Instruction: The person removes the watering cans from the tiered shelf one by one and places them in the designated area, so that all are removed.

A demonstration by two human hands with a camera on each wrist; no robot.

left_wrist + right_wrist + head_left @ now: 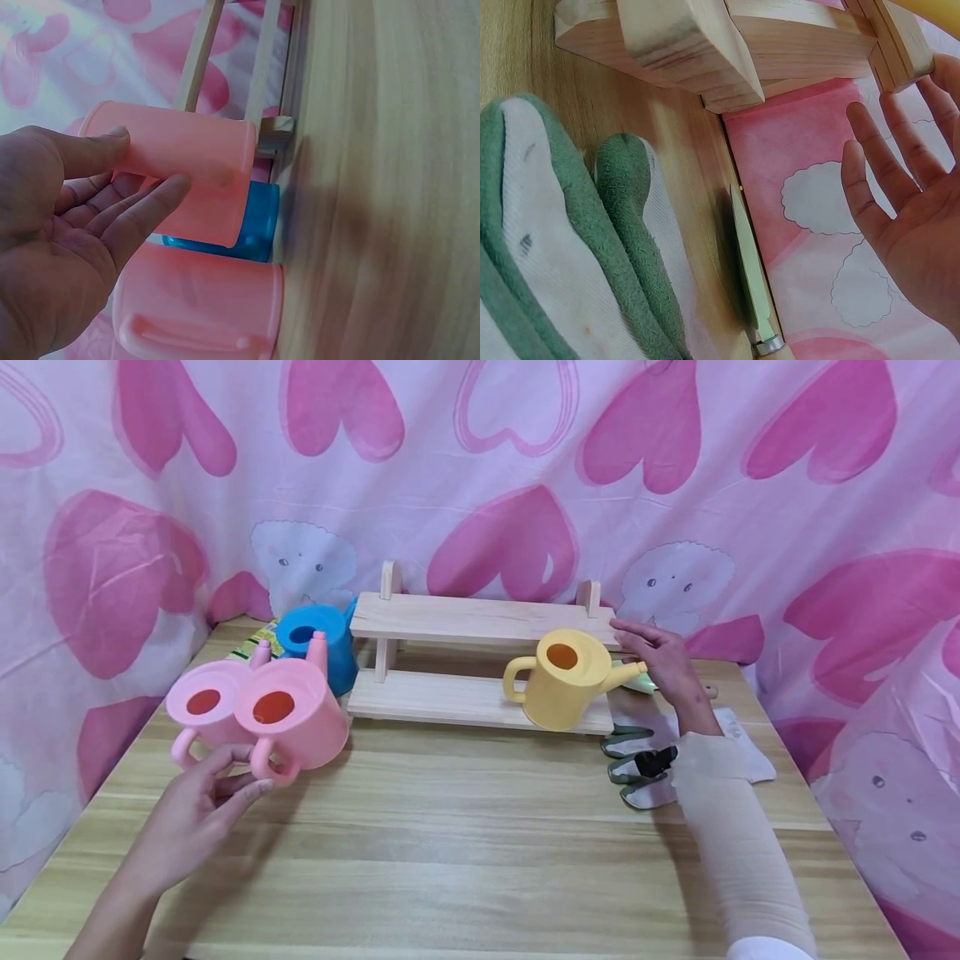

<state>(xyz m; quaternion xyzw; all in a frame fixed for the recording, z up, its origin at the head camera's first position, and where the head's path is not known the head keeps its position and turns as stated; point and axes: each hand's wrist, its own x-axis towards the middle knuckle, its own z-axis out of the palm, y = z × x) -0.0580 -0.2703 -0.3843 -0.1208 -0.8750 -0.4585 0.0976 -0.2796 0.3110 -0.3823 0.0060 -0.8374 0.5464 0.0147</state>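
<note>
My left hand [197, 818] pinches the handle of a salmon-pink watering can [315, 731], thumb on one side and fingers on the other. A paler pink watering can [206, 681] is right beside it, also seen below it in the left wrist view. Behind these stands a blue watering can [341, 652]. My right hand [663, 660] has its fingers extended, fingertips at the right end of the upper board of a two-tier wooden shelf [480, 618]. A yellow watering can [566, 689] is at the lower board's right part, spout toward that hand.
Green-and-white work gloves [641, 793] lie on the table [465, 860] right of the shelf. A green-bladed tool [750, 262] lies behind them along the table's back edge. A green-yellow packet [257, 639] sits at the back left. A heart-print curtain [510, 543] hangs behind.
</note>
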